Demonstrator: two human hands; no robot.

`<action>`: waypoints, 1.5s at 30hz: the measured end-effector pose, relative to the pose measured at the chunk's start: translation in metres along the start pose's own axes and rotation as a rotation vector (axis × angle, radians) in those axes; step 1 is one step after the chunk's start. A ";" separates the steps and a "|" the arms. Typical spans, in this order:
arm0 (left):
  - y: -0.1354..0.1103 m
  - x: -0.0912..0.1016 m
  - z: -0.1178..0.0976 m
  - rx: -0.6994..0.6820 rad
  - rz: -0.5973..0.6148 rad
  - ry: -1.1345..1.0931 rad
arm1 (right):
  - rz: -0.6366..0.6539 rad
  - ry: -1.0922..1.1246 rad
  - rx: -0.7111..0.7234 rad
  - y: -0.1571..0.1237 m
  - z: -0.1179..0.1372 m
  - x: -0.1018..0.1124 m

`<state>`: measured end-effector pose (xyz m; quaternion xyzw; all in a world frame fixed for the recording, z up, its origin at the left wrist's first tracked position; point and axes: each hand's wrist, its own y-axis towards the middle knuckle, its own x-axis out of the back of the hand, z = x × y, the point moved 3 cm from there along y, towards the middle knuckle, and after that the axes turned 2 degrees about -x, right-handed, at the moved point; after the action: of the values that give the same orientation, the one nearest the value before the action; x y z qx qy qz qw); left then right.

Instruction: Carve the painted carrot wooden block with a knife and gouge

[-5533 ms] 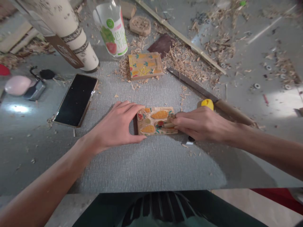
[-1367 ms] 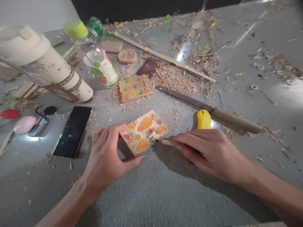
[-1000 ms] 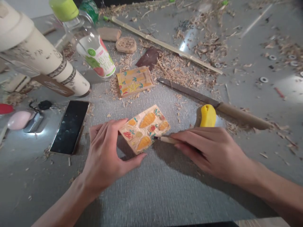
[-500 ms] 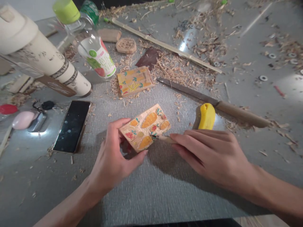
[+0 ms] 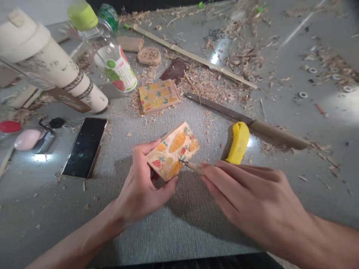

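Note:
My left hand grips a small wooden block painted with orange carrots, lifted and tilted above the grey mat. In my right hand is a thin wooden-handled carving tool, whose dark tip touches the block's lower right part. A second painted block lies flat farther back on the mat.
A yellow utility knife lies just right of the block, a long wooden-handled blade behind it. A black phone lies at left. A cream tumbler and a drink bottle stand at back left. Wood shavings cover the far table.
The left hand has raised the carrot block off the mat and tilted it. My right hand with the tool followed, drawing nearer. The camera view shifted slightly.

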<state>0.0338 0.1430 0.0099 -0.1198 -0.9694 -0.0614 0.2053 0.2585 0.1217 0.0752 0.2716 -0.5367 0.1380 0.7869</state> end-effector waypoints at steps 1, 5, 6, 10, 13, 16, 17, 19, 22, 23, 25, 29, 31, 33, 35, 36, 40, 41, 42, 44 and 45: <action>0.000 0.000 0.001 -0.010 0.004 0.011 | 0.002 0.011 -0.004 0.001 0.000 0.000; 0.000 0.002 0.004 -0.054 0.014 0.054 | 0.029 0.105 -0.058 0.004 -0.007 -0.002; 0.000 0.002 0.005 -0.062 0.017 0.057 | 0.046 0.144 -0.078 0.005 -0.010 -0.003; 0.001 0.001 0.006 -0.067 0.015 0.005 | 0.095 0.361 -0.179 0.008 -0.020 -0.004; 0.005 0.000 0.004 -0.039 0.005 -0.053 | 0.124 0.512 -0.255 0.010 -0.028 -0.008; 0.010 0.000 0.001 0.007 -0.008 -0.095 | 0.153 0.630 -0.348 0.010 -0.034 -0.014; 0.012 0.000 -0.001 0.019 -0.011 -0.106 | 0.158 0.658 -0.372 0.010 -0.036 -0.016; 0.014 0.001 -0.002 0.034 -0.013 -0.121 | 0.145 0.677 -0.389 0.010 -0.038 -0.017; 0.015 0.001 -0.004 0.044 0.000 -0.127 | 0.066 0.585 -0.336 0.009 -0.038 -0.013; 0.015 0.001 -0.004 0.046 0.006 -0.124 | 0.037 0.544 -0.305 0.009 -0.037 -0.011; 0.014 0.002 -0.004 0.043 0.011 -0.108 | 0.002 0.484 -0.242 0.009 -0.033 -0.008; 0.014 0.003 -0.004 0.029 -0.005 -0.077 | -0.007 0.405 -0.168 0.009 -0.028 -0.009; 0.013 0.003 -0.003 0.049 -0.003 -0.077 | -0.014 0.356 -0.152 0.007 -0.026 -0.011; 0.013 0.003 -0.003 0.060 0.002 -0.079 | -0.022 0.308 -0.141 0.004 -0.024 -0.012; 0.012 0.003 -0.002 0.060 0.008 -0.076 | -0.027 0.267 -0.133 0.002 -0.022 -0.012; 0.012 0.002 -0.002 0.056 0.009 -0.072 | -0.026 0.253 -0.132 0.001 -0.021 -0.012; 0.009 0.002 0.001 0.026 0.009 -0.033 | 0.009 0.302 -0.175 0.002 -0.020 -0.012; 0.009 0.002 0.001 0.018 0.007 -0.025 | 0.023 0.339 -0.198 0.002 -0.020 -0.013; 0.009 0.003 0.002 0.014 0.007 -0.018 | 0.036 0.379 -0.223 0.003 -0.021 -0.014; 0.009 0.003 0.002 0.014 0.008 -0.015 | 0.043 0.437 -0.256 0.004 -0.022 -0.016; 0.009 0.003 0.002 0.016 0.008 -0.015 | 0.034 0.452 -0.253 0.004 -0.023 -0.017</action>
<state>0.0325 0.1531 0.0105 -0.1225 -0.9708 -0.0522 0.1994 0.2674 0.1391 0.0547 0.1241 -0.3646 0.1401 0.9122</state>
